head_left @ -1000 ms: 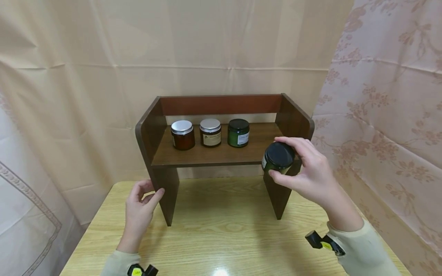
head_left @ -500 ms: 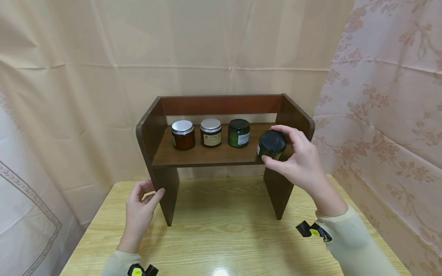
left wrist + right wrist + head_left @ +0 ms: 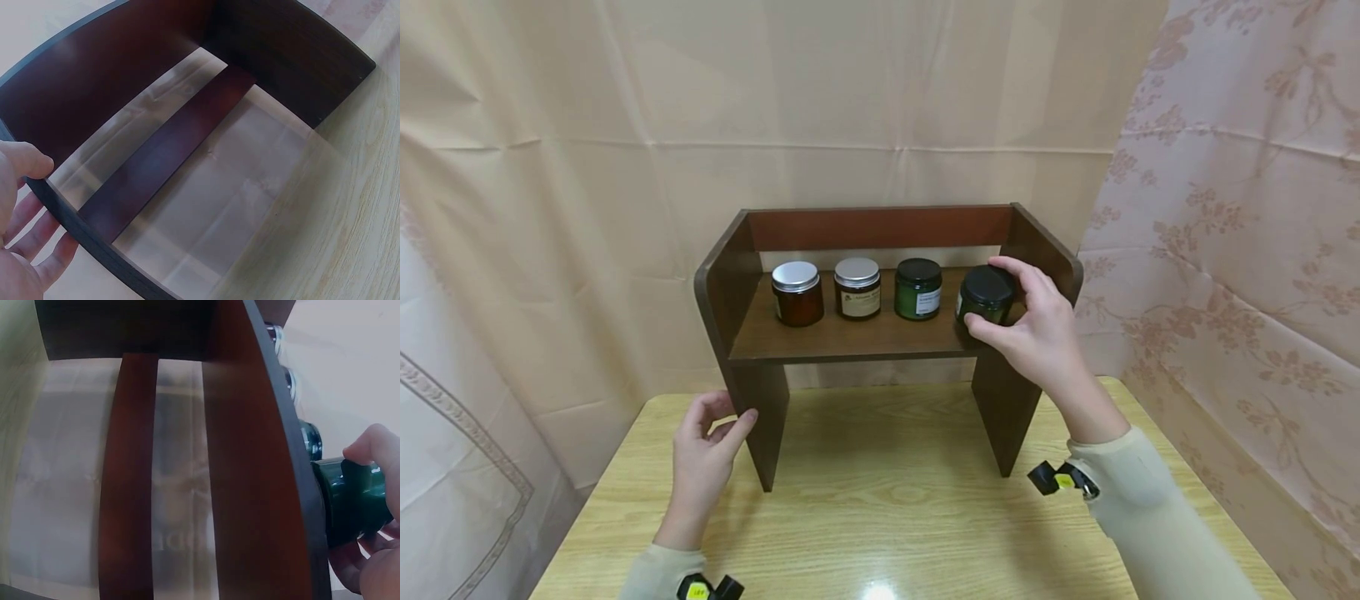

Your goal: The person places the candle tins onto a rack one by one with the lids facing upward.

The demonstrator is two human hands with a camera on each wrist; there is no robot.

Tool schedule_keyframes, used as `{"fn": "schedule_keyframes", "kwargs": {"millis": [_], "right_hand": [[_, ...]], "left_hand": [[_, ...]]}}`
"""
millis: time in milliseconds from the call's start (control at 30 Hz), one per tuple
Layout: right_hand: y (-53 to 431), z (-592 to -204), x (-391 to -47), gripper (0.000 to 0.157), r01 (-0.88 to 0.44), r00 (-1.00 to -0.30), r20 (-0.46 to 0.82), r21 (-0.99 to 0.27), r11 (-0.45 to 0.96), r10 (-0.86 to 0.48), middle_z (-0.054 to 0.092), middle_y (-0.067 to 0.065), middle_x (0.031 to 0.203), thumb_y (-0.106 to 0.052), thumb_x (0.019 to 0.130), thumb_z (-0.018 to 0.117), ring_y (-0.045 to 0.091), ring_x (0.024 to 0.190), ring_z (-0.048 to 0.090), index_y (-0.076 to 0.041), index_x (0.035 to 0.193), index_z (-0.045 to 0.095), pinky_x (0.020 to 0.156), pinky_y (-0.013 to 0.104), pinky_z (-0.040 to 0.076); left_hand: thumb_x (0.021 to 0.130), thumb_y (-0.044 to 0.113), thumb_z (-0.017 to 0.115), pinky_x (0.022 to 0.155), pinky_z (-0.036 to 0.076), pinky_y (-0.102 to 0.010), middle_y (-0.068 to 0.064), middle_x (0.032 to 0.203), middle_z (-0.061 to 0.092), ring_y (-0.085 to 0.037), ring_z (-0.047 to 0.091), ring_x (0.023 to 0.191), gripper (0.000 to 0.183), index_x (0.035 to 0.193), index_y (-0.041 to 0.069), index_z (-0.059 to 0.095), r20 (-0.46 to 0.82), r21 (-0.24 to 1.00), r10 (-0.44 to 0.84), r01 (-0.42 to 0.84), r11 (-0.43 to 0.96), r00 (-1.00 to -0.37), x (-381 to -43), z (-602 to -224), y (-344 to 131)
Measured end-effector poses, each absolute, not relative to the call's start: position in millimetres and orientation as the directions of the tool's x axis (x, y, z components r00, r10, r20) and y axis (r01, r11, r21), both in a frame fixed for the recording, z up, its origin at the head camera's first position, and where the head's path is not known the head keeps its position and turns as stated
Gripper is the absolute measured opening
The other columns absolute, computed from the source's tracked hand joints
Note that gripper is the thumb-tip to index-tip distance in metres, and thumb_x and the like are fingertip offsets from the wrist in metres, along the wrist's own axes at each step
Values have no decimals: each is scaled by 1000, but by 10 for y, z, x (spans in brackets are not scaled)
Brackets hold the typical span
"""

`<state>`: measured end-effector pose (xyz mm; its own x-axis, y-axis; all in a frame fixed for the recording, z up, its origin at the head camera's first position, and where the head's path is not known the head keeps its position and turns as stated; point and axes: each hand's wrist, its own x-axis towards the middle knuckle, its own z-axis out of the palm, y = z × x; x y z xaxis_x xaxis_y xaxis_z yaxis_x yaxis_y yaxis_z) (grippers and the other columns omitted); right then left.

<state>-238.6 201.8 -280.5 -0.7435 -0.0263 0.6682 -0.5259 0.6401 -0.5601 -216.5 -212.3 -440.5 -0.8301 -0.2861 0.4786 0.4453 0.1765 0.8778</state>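
Note:
A dark green jar with a black lid (image 3: 987,287) is held between the thumb and fingers of my right hand (image 3: 1037,333), at the right end of the brown wooden shelf (image 3: 850,340). In the right wrist view, that green jar (image 3: 356,497) is right at the board's front edge. To its left stand another green jar (image 3: 917,292), an amber jar with a cream label (image 3: 857,290) and an amber jar with a silver lid (image 3: 797,296), in a row. My left hand (image 3: 703,450) grips the front edge of the shelf's left side panel (image 3: 94,244), thumb inside and fingers outside.
The shelf stands on a light wooden table (image 3: 880,500), its two side panels reaching down to the tabletop. A beige curtain (image 3: 880,100) hangs behind, and a pink floral cloth (image 3: 1240,208) hangs at the right. White cloth (image 3: 452,483) is at the left.
My right hand has carried the green jar up and to the left, from in front of the shelf's right end to over the board. The left hand has stayed in place.

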Motion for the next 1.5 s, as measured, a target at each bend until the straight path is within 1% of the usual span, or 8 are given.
{"fn": "schedule_keyframes", "kwargs": {"millis": [233,500,700,800,1000,1167,1367,1500], "right_hand": [[2018,-2796,-2495,72,-477,-781,624,-582,659,-13,61,20,149,-17,88,89,43,128,54,-9,153,58,99,62,47],[2009,-2765,-2590,73,-451,-805,592,-572,685,-35,60,22,148,-17,88,88,40,114,58,-9,154,58,95,55,48],[2002,-2765,-2660,73,-410,-844,535,-594,692,-40,62,24,144,-21,90,87,39,111,60,-9,155,57,95,55,49],[2015,-2761,-2685,73,-391,-853,520,-595,702,-34,62,25,144,-22,91,86,41,115,61,-9,156,56,99,58,50],[2027,-2736,-2711,76,-355,-873,487,-607,711,-20,61,25,146,-25,91,85,44,123,61,-10,158,53,102,61,51],[2011,-2757,-2748,77,-345,-875,485,-612,711,-6,61,24,146,-26,91,86,44,124,61,-10,158,52,103,61,51],[2001,-2769,-2770,77,-355,-874,485,-607,711,-23,57,26,150,-24,93,84,45,131,58,-8,160,51,108,63,49],[1996,-2769,-2772,78,-365,-878,477,-627,688,-31,57,26,150,-22,94,84,45,130,61,-7,161,47,108,61,52]], "left_hand": [[94,-13,78,84,60,-16,-2,107,67,-15,67,102,31,121,-8,63,479,877,-284,446,176,-830,-2160,-4402,-2115],[93,-14,78,84,60,-16,-3,106,67,-15,67,102,31,120,-9,63,480,877,-290,449,171,-828,-2160,-4405,-2120],[93,-13,79,84,60,-16,-2,106,68,-14,67,102,32,120,-9,63,475,880,-304,446,163,-826,-2152,-4406,-2120],[93,-13,79,85,61,-17,-3,106,67,-15,68,103,32,121,-8,63,473,881,-299,443,166,-829,-2153,-4394,-2120],[93,-13,78,84,61,-17,-4,106,67,-16,67,102,31,120,-8,63,471,882,-295,445,153,-831,-2160,-4399,-2109],[93,-14,78,84,61,-17,-3,105,67,-16,67,102,31,120,-9,63,468,884,-303,443,153,-830,-2161,-4408,-2118],[94,-13,78,85,60,-16,-2,107,67,-15,67,103,33,122,-8,63,461,887,-307,431,164,-833,-2151,-4410,-2134],[94,-13,78,86,59,-15,-2,107,67,-14,67,104,33,123,-8,63,458,889,-305,427,166,-835,-2147,-4415,-2140]]}}
